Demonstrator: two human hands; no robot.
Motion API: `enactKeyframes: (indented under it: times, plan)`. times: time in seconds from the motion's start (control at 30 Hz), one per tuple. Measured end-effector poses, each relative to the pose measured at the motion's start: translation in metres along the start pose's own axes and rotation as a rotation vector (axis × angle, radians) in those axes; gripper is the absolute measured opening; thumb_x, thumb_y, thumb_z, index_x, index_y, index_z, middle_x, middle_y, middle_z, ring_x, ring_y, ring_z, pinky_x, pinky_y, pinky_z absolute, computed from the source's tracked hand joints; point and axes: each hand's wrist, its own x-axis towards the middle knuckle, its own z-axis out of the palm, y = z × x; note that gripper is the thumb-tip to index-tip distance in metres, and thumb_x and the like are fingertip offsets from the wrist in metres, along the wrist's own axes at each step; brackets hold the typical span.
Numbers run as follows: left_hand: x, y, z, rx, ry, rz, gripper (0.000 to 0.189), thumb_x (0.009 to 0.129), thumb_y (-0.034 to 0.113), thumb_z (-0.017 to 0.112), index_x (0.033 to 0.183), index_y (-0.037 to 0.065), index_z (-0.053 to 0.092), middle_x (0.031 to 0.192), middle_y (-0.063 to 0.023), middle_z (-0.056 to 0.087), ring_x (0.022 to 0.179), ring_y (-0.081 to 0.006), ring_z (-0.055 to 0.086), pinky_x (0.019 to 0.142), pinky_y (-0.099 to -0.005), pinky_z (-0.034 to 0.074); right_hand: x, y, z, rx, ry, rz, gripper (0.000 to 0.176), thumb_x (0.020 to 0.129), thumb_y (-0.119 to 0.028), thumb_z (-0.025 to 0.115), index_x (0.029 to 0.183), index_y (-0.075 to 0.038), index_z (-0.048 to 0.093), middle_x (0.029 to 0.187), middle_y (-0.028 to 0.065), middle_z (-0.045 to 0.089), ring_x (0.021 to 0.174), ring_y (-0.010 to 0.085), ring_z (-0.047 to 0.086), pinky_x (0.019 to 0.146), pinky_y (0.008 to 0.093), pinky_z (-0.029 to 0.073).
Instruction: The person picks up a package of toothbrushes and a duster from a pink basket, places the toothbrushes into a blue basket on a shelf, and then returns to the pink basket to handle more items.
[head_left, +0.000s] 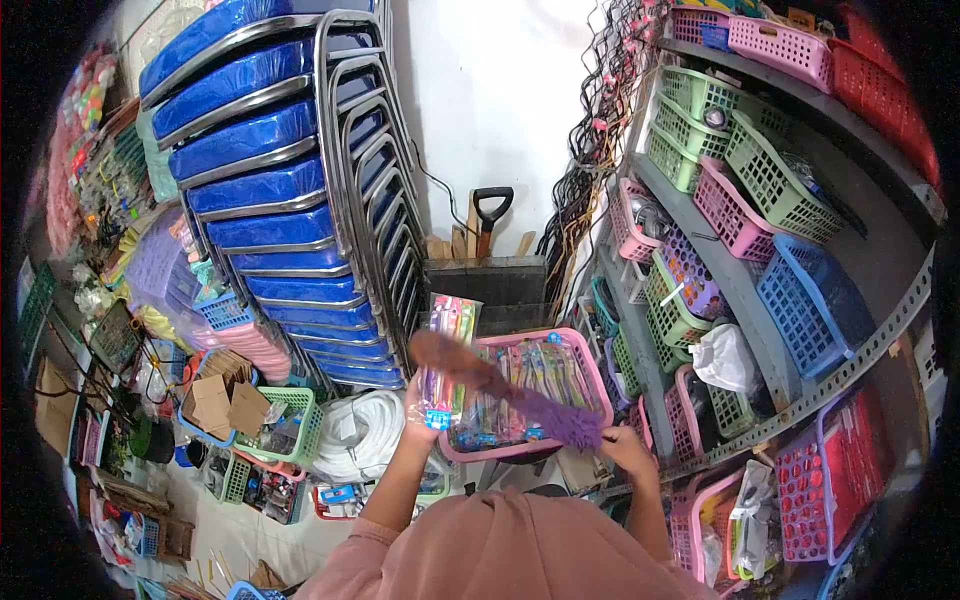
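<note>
My left hand [424, 408] is closed round several packaged toothbrushes [455, 325] in clear wrapping, held upright at the left rim of a pink basket [603, 385]. More wrapped toothbrushes [535, 375] fill that basket in rows. In my right hand [628, 452], at the basket's right corner, is the end of a purple and brown duster [570, 424]. The duster slants up and left across the basket, its brown end blurred in front of the packets. My right fingers are partly hidden by the purple tufts.
Stacked blue chairs [270, 180] rise at the left. Shelves [690, 235] of plastic baskets line the right. A coil of white hose [358, 435] and a green basket [292, 425] lie left of me. A black-handled tool [492, 208] stands by the wall.
</note>
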Motion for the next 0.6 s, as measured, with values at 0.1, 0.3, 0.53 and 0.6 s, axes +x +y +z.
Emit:
enactKeyframes:
  times: [0.1, 0.3, 0.53, 0.6]
  plan:
    - [0.003, -0.008, -0.002, 0.101, -0.088, 0.091, 0.047, 0.088, 0.044, 0.041, 0.122, 0.012, 0.047, 0.124, -0.0164, 0.049, 0.116, -0.0366, 0.044, 0.103, -0.0561, 0.025, -0.001, -0.006, 0.005, -0.009, 0.079, -0.121, 0.016, 0.075, -0.010, 0.059, 0.081, 0.006, 0.060, 0.057, -0.0002, 0.045, 0.058, 0.0046, 0.043, 0.052, 0.0254, 0.039]
    - [-0.003, -0.002, -0.006, 0.559, 0.053, 0.072, 0.058, 0.091, 0.041, 0.038, 0.136, 0.007, 0.028, 0.130, -0.0153, 0.042, 0.112, -0.0276, 0.049, 0.093, -0.0383, 0.041, -0.007, -0.006, 0.001, 0.124, -0.019, -0.022, 0.016, 0.078, -0.009, 0.059, 0.084, 0.005, 0.063, 0.061, -0.0013, 0.054, 0.060, 0.0050, 0.047, 0.054, 0.0242, 0.040]
    - [0.001, -0.026, 0.001, 1.239, 0.309, 0.092, 0.050, 0.083, 0.023, 0.063, 0.123, 0.000, 0.045, 0.111, -0.0098, 0.056, 0.093, -0.0208, 0.058, 0.082, -0.0336, 0.047, 0.000, 0.017, 0.008, 0.337, 0.308, 0.026, 0.023, 0.082, -0.011, 0.057, 0.061, -0.002, 0.055, 0.056, -0.0039, 0.049, 0.051, 0.0046, 0.042, 0.046, 0.0234, 0.032]
    - [0.000, -0.023, -0.002, 1.264, 0.396, -0.098, 0.047, 0.078, 0.018, 0.068, 0.118, 0.003, 0.050, 0.103, -0.0074, 0.061, 0.088, -0.0184, 0.059, 0.078, -0.0320, 0.048, -0.002, 0.013, 0.010, 0.330, 0.342, 0.007, 0.025, 0.081, -0.012, 0.058, 0.058, -0.004, 0.052, 0.055, -0.0044, 0.047, 0.048, 0.0050, 0.040, 0.045, 0.0235, 0.030]
